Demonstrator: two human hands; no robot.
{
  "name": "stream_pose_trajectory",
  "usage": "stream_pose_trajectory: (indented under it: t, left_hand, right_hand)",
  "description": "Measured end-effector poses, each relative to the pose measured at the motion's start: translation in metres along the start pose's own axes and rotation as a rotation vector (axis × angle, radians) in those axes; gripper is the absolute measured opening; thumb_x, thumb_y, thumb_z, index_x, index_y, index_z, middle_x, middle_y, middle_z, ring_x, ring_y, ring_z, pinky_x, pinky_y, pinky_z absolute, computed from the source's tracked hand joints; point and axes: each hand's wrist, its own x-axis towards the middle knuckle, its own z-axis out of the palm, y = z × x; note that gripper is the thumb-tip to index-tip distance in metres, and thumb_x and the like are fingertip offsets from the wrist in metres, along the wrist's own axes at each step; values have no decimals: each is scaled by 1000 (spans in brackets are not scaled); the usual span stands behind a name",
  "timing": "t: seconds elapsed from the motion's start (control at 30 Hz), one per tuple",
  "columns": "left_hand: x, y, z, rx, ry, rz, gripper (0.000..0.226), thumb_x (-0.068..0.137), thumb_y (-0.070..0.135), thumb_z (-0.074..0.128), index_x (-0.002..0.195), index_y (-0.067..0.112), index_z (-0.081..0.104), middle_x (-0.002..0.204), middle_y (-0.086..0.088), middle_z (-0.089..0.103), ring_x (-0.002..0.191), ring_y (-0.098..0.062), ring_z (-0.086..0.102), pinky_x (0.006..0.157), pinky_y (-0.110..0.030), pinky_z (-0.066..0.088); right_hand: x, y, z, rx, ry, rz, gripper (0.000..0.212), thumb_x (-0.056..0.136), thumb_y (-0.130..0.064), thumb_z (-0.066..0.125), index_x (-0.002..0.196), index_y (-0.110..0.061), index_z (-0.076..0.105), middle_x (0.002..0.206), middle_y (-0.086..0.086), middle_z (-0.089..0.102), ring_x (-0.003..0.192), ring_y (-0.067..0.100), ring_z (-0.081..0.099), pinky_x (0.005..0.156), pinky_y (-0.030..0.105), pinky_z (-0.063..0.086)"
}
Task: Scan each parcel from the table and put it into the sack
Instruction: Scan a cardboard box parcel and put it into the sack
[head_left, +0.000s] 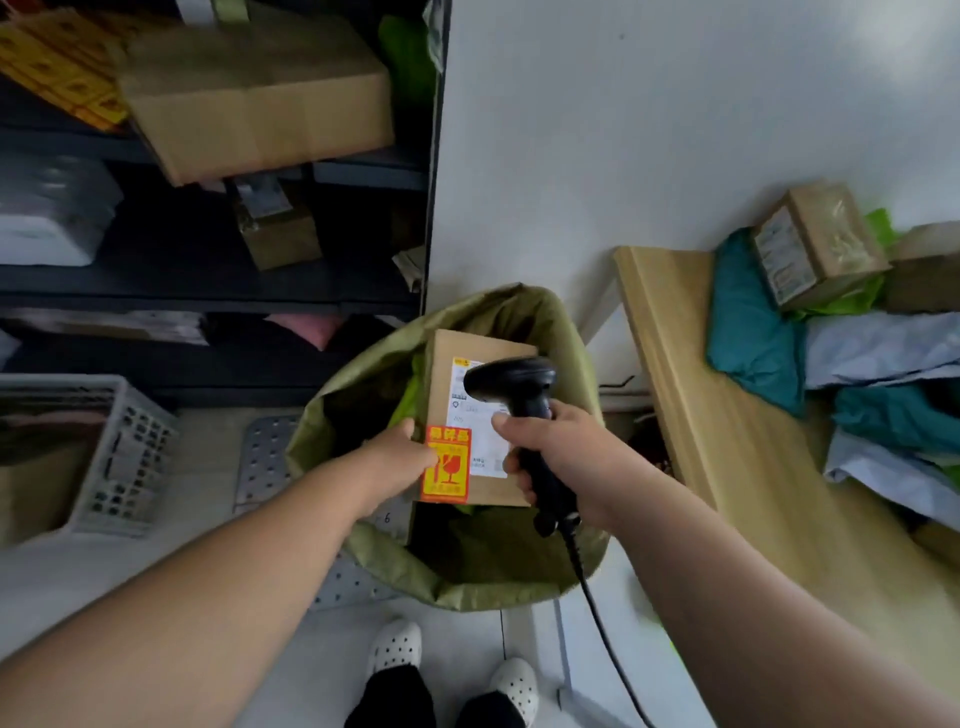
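The step in hand looks like the scan itself. The right hand (550, 447) is clamped round the handle of a black corded handheld barcode scanner (511, 384), fingers curled tight, and the scanner's head sits just above the white shipping label (485, 431) of a brown cardboard parcel box (460, 353). The left hand (395, 457) grips that box by its left edge. Its thumb lies on the top face beside an orange-and-yellow fragile sticker (447, 467), and its other fingers are hidden beneath.

The box hangs tilted over the open mouth of a green woven sack (467, 587), which already holds some green bags. Whether the code has registered cannot be told.

The next move probably calls for the left hand to lower the box and let go inside the sack, gently given the sticker, while the scanner swings aside.

To the right, a pale wooden table (727, 441) carries more parcels toward its far edge: a teal plastic mailer (748, 332) and a small taped cardboard box (815, 244) lying on it.
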Motion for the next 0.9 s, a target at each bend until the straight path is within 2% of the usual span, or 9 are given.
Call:
stream_pose_trajectory:
  t: [0.07, 0.17, 0.23, 0.37, 0.47, 0.57, 0.8, 0.87, 0.9]
  left_hand:
    - [1, -9, -6, 104, 192, 104, 51, 92, 21, 53, 142, 21, 42, 138, -5, 51, 124, -23, 47, 103, -36, 39]
    - [-1, -27, -24, 477, 746, 336, 45, 89, 23, 58, 133, 19, 49, 128, -7, 54, 118, -28, 45, 97, -42, 42]
    - [3, -41, -38, 578, 925, 305, 57, 86, 29, 64, 137, 16, 42, 130, -11, 48, 120, -32, 41, 98, -45, 38]
    - [26, -62, -62, 632, 835, -27, 69, 87, 49, 58, 141, 11, 34, 134, -16, 44, 120, -34, 44, 94, -44, 39]
    - [47, -70, -77, 546, 763, -71, 34, 94, 46, 49, 96, 12, 51, 101, -16, 61, 84, -31, 55, 65, -35, 40]
    - [53, -66, -83, 494, 783, 60, 38, 101, 37, 36, 70, 17, 41, 77, -11, 59, 62, -24, 47, 53, -33, 29]
    - [16, 41, -104, 293, 955, 548, 40, 100, 32, 38, 62, 22, 31, 59, 0, 39, 51, -14, 38, 46, -32, 16]
    - [9, 54, -101, 318, 914, 563, 39, 99, 30, 40, 62, 22, 33, 60, 0, 42, 52, -14, 40, 46, -31, 18]
    - [8, 50, -94, 396, 837, 471, 36, 100, 31, 38, 65, 21, 39, 65, -1, 48, 56, -16, 44, 48, -31, 23]
  right_hand:
    - [17, 7, 11, -13, 2, 24, 20, 91, -25, 69, 101, -13, 56, 63, 6, 60, 47, 16, 52, 47, 28, 45]
    - [34, 18, 20, -40, 20, 66, 22, 91, -25, 70, 103, -12, 57, 65, 7, 60, 48, 15, 53, 49, 29, 46]
    - [40, 25, 22, -66, 28, 83, 23, 91, -26, 69, 102, -10, 57, 65, 7, 60, 48, 15, 54, 50, 30, 47]
    - [46, 34, 22, -63, 22, 83, 24, 91, -26, 70, 105, -11, 57, 65, 6, 62, 51, 15, 56, 52, 29, 49]
    - [49, 37, 19, -54, 19, 74, 24, 90, -27, 70, 105, -14, 58, 64, 4, 63, 53, 15, 58, 53, 29, 51]
    - [49, 37, 17, -53, 21, 58, 23, 89, -27, 71, 104, -14, 58, 61, 3, 63, 51, 15, 58, 52, 29, 51]
    - [31, 12, 7, 39, 77, -44, 19, 91, -21, 69, 87, -12, 52, 56, 5, 57, 43, 17, 49, 43, 27, 43]
    - [27, 5, 5, 73, 80, -74, 19, 91, -21, 69, 87, -12, 52, 56, 5, 57, 45, 17, 49, 44, 27, 44]
    - [23, 2, 2, 91, 81, -86, 20, 91, -21, 69, 87, -12, 52, 57, 5, 57, 45, 17, 49, 44, 28, 43]
